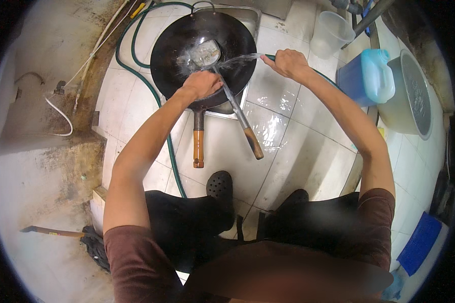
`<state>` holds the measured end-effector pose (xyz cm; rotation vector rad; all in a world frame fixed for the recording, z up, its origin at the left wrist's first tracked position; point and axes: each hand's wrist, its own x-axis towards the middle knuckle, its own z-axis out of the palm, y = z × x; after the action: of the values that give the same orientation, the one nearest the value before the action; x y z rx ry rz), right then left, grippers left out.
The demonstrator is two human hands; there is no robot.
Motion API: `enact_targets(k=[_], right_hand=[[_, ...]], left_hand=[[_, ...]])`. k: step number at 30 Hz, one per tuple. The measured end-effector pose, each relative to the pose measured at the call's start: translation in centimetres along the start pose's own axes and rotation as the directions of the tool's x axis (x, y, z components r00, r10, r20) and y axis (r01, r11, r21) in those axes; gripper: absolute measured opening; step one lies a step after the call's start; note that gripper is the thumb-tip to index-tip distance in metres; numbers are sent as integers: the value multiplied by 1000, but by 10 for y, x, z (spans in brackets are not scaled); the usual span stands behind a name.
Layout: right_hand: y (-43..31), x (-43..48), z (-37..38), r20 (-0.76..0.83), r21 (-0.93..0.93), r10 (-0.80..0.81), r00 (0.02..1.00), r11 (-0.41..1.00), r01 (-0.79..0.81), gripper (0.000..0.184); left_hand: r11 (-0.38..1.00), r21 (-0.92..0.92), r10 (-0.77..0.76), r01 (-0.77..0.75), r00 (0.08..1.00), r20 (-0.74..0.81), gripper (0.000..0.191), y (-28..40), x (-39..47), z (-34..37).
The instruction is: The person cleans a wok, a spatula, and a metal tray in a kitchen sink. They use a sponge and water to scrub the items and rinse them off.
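A black wok (167,49) with a wooden handle (198,147) rests over a metal basin (252,19) on the tiled floor. Inside it lies the wet head of a wok spatula (206,53); its long metal shaft crosses the near rim, its wooden end sticking out towards me. My left hand (203,84) is curled low over the wok's near side, its fingers against or just beside the spatula shaft. Whether they grip anything is hidden. My right hand (291,63) grips a green hose (270,57) right of the wok, and water (240,57) sprays from it leftwards into the wok.
At right stand a translucent plastic container (331,34), a jug of blue liquid (366,77) and a large metal pot (409,94). The hose's length (151,85) loops along the wok's left side. Water wets the floor tiles (273,128). A stained wall ledge (60,166) borders the left.
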<state>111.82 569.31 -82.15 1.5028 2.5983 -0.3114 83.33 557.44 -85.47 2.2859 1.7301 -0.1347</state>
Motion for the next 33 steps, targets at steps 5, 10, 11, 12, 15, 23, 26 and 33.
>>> enact_targets(k=[5,10,11,12,15,23,26,33], right_hand=[[5,4,-6,-44,13,36,998,999,-36,80],[-8,-2,-10,-38,-20,35,999,999,-36,79],[-10,0,-11,-50,-17,22,998,1000,-23,79],[-9,3,-15,-64,-15,13,998,1000,-14,79],[-15,-6,-9,-54,-43,-29,998,999,26,80],[-10,12,-38,-169,68,79,982,995,-69,83],[-7,17,-57,-215,111,107,971,990,-84,84],[-69,0,-45,-179,92,-88,980,990,105,86]], left_hand=[[994,102,25,-38,992,124,38,14,-16,-10],[994,99,24,-39,988,150,40,17,-41,-11],[992,121,2,-22,987,163,40,17,-43,-13],[990,142,-15,-10,985,173,41,16,-44,-16],[991,133,-22,-3,981,192,43,17,-50,-21],[997,74,-2,-17,967,254,45,1,-71,-18],[997,68,-46,27,952,302,46,-2,-81,-15],[995,69,-91,70,929,359,47,-4,-98,-12]])
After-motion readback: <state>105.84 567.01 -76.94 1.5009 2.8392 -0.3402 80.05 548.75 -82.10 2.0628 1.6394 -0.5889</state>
